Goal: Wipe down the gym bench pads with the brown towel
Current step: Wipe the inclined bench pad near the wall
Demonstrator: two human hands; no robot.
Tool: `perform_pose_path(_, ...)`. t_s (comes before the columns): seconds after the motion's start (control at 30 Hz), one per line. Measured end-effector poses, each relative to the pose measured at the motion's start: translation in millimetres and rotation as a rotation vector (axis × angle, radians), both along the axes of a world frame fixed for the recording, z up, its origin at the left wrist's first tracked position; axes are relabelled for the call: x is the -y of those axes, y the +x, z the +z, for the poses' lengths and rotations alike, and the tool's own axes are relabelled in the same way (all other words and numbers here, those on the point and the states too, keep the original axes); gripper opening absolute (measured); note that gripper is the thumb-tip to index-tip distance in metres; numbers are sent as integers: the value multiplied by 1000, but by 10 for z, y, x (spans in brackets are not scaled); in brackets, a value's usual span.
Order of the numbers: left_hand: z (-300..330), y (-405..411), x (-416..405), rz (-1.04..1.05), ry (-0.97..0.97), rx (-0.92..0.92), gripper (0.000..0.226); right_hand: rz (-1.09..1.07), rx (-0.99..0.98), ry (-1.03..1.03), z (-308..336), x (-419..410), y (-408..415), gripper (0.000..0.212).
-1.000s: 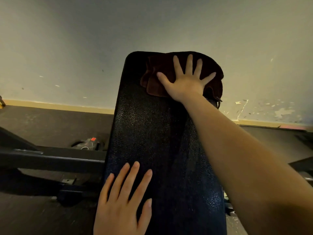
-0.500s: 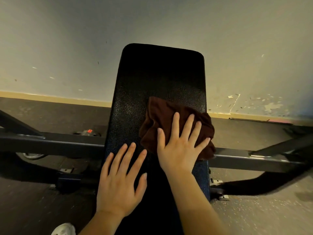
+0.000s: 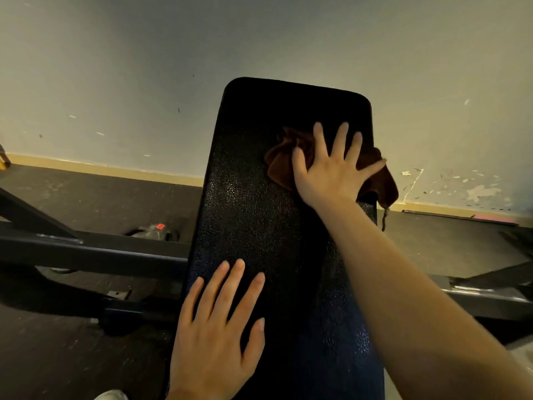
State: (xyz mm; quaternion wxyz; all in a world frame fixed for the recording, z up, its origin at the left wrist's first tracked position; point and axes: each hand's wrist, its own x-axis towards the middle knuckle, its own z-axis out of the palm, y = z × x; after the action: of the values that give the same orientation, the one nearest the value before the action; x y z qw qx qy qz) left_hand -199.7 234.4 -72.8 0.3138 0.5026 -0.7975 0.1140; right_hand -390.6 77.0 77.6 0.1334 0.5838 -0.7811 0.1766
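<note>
The person's right hand (image 3: pixel 331 171) presses its spread-fingered grip flat on the bunched brown towel (image 3: pixel 281 166) near the bench pad's (image 3: pixel 259 212) far right edge to scrub it, while the left hand (image 3: pixel 216 336), fingers straight, seemingly braces the near end.

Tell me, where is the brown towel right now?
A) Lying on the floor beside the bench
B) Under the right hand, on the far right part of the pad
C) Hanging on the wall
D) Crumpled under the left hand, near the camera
B: the right hand presses spread fingers on the towel at the pad's far right edge, while the left hand lies flat on bare pad.
</note>
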Motion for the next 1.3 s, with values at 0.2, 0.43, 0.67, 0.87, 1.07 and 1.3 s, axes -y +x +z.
perform_pose_path(0.2,-1,-1,33,3,-11,2,58,6,48,-132,154,317,-6,70)
perform_pose_path(0.43,32,5,20,0,25,0,59,357,61,-308,-217,-250,-100,65)
perform_pose_path(0.67,55,-15,11,9,26,-3,55,418,-44,-197,-599,-909,-215,68)
perform_pose_path(0.87,71,-23,-1,23,58,20,56,512,-82,140,-443,-1174,-402,72)
perform_pose_path(1.07,79,-19,-5,21,66,13,55,601,242,132,-349,-1372,-381,53)
perform_pose_path(1.3,64,-15,12,15,45,3,54,574,91,0,-479,-1489,-318,15)
